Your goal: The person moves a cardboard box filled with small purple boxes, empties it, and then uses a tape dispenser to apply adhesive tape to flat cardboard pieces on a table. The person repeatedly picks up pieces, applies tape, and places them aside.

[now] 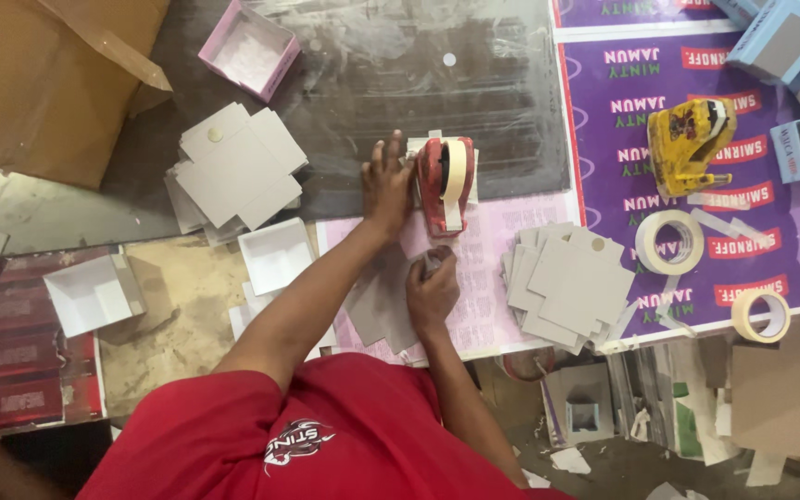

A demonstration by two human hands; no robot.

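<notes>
At eleven o'clock a pink open box [250, 48], at ten a grey cut-card stack [238, 167], at three a yellow tape dispenser [692, 139] above two tape rolls [669, 243], at nine white folded trays [94, 293].

Cluttered worktable seen from above, under soft, even light.
Scratched dark tabletop [400, 74] at twelve o'clock; purple printed sheet [696, 83] at two o'clock; pink sheet [493, 268] at centre; brown carton [39, 83] at ten o'clock; worn, stained surface [178, 306] at eight o'clock; littered floor [641, 463] with paper scraps at five o'clock.
</notes>
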